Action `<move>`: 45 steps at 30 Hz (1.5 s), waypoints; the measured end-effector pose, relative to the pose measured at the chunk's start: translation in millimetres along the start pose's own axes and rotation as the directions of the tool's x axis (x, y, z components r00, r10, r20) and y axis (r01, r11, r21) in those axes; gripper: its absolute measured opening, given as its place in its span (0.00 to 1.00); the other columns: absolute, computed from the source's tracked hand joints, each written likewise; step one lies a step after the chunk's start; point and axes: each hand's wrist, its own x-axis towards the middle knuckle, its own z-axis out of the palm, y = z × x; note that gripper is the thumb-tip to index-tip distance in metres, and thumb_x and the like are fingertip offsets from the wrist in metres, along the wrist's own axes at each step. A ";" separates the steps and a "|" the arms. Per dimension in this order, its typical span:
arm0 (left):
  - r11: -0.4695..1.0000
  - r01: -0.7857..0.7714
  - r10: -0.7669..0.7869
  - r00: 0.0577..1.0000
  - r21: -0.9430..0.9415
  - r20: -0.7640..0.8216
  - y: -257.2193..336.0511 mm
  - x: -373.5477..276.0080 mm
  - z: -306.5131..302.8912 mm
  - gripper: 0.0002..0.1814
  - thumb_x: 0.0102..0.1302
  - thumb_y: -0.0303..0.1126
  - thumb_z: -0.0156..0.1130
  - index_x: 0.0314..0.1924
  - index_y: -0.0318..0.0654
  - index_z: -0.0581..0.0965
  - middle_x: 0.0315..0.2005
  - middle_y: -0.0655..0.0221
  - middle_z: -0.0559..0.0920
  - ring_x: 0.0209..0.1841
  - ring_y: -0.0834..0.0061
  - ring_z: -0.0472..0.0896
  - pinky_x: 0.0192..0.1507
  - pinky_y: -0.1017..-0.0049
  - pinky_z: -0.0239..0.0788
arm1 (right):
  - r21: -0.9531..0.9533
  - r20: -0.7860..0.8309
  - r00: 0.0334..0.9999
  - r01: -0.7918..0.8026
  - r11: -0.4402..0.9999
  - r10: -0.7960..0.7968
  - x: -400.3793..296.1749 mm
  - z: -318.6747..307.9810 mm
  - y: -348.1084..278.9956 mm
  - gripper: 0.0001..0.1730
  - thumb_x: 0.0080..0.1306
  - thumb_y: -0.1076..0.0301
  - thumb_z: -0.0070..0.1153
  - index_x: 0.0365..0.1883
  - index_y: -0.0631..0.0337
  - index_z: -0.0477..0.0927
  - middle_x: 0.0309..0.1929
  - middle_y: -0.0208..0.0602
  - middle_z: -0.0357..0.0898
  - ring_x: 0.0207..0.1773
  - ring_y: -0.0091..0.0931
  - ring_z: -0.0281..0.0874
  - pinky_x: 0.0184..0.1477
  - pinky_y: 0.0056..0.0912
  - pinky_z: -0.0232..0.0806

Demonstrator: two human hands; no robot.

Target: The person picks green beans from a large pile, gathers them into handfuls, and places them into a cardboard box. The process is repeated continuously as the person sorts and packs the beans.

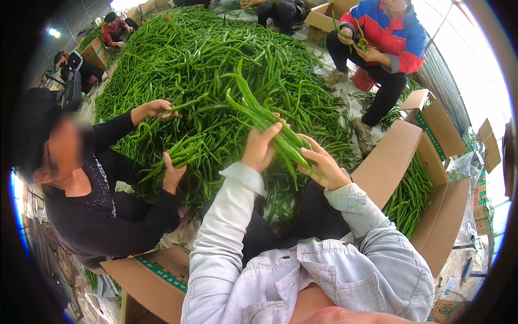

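Note:
My left hand (pixel 262 146) is closed around the middle of a small bunch of long green chili peppers (pixel 265 115), thumb on top. My right hand (pixel 323 164) has its fingers around the lower ends of the same bunch. Both hands are raised over the near edge of a large heap of green chili peppers (pixel 202 69). To my right, an open cardboard box (pixel 439 210) holds many long peppers (pixel 408 198), lying roughly side by side.
Close on the left, a co-worker in black (pixel 109 218) holds peppers in both hands. Another in a blue and red jacket (pixel 398 36) sits at the upper right, near a red bucket (pixel 363 79). A cardboard box (pixel 162 279) stands at lower left. Several people sit farther off.

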 end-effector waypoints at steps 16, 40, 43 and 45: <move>0.984 0.036 -0.046 0.998 -0.172 -0.053 -2.8 5.9 5.8 0.26 0.74 0.54 0.42 0.51 0.36 0.70 0.41 0.66 0.78 0.45 0.71 0.79 0.55 0.61 0.73 | 0.212 0.069 0.996 0.032 0.977 -0.047 6.2 -0.9 20.1 0.25 0.71 0.67 0.49 0.66 0.55 0.62 0.46 0.30 0.72 0.41 0.18 0.71 0.39 0.18 0.67; 0.906 0.138 -0.072 0.982 -0.399 0.174 15.9 10.0 -26.0 0.19 0.74 0.43 0.49 0.56 0.38 0.67 0.37 0.71 0.73 0.43 0.76 0.75 0.55 0.67 0.69 | -0.538 0.072 0.995 0.092 0.838 -0.063 16.3 0.6 -11.2 0.21 0.74 0.55 0.44 0.43 0.66 0.77 0.34 0.28 0.76 0.36 0.17 0.72 0.41 0.21 0.68; 0.934 0.124 -0.057 0.978 -0.336 0.202 16.3 7.9 -22.1 0.19 0.73 0.38 0.53 0.58 0.38 0.66 0.37 0.72 0.72 0.43 0.75 0.75 0.58 0.66 0.69 | -0.711 0.140 0.988 0.150 0.687 -0.071 23.7 2.7 -3.9 0.19 0.71 0.56 0.52 0.43 0.66 0.77 0.31 0.24 0.74 0.32 0.15 0.68 0.35 0.18 0.63; 0.971 0.091 -0.041 0.974 -0.220 0.223 13.2 6.9 -18.6 0.19 0.71 0.34 0.55 0.58 0.38 0.66 0.36 0.72 0.72 0.42 0.76 0.75 0.58 0.66 0.69 | -0.631 0.127 0.991 0.116 0.767 -0.045 22.2 12.8 -0.7 0.19 0.69 0.58 0.55 0.45 0.68 0.76 0.31 0.25 0.75 0.33 0.15 0.70 0.35 0.19 0.64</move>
